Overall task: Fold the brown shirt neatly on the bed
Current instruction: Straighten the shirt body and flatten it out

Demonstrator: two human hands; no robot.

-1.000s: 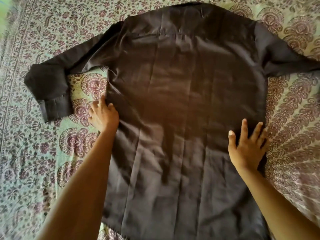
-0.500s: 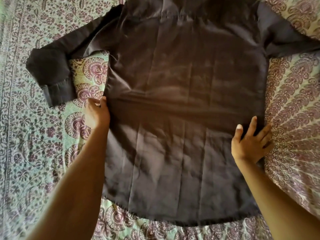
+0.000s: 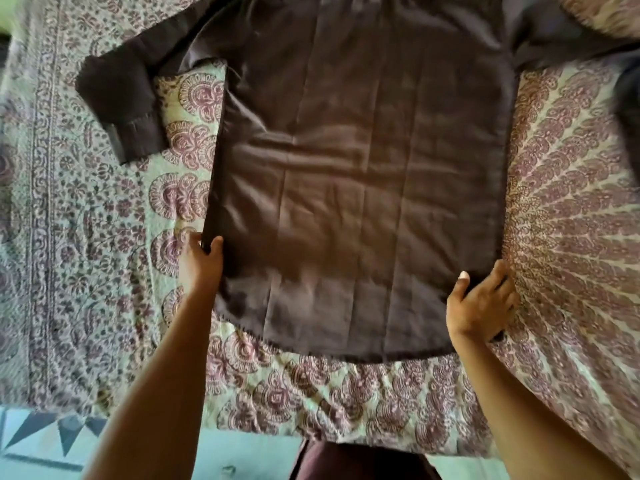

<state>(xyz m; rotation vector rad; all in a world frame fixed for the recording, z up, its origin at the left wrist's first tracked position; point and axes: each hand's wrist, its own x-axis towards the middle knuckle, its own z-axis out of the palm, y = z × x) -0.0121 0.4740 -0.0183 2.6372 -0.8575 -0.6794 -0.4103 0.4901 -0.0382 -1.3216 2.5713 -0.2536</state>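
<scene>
Brown shirt [image 3: 363, 174] lies spread flat on the bed [image 3: 571, 209], plain panel up, no buttons showing, so most likely face-down. Collar end points away from the person and is cut off at the top of the head view; curved hem is nearest, close to the bed's near edge. Body panel is mostly smooth, with a few lengthwise and crosswise creases.

Progress, as a judgement: early. Layout and smoothing look done; no fold in the body yet. Left sleeve [image 3: 121, 102] is out to the side, bent back on itself with the cuff toward the person, bedspread showing between it and the body. Right sleeve [image 3: 568, 32] runs off toward the top right, end not clearly visible. Left to do: sleeves in, sides in, then hem up to collar.

Left hand [image 3: 201, 263] has a clenched grip on the shirt's left side seam near the hem, thumb on top of the cloth. Right hand [image 3: 481, 301] is at the right lower edge, thumb on the fabric, fingers curled at the edge; appears to be grasping it, but what's under the fingers is hidden.

Surface: bedspread, pale green with maroon floral and fan print, soft, slightly rumpled along the near edge.

Room: a strip of floor [image 3: 52, 441] shows below the bed, light with dark triangle patterning. Little else visible.
</scene>
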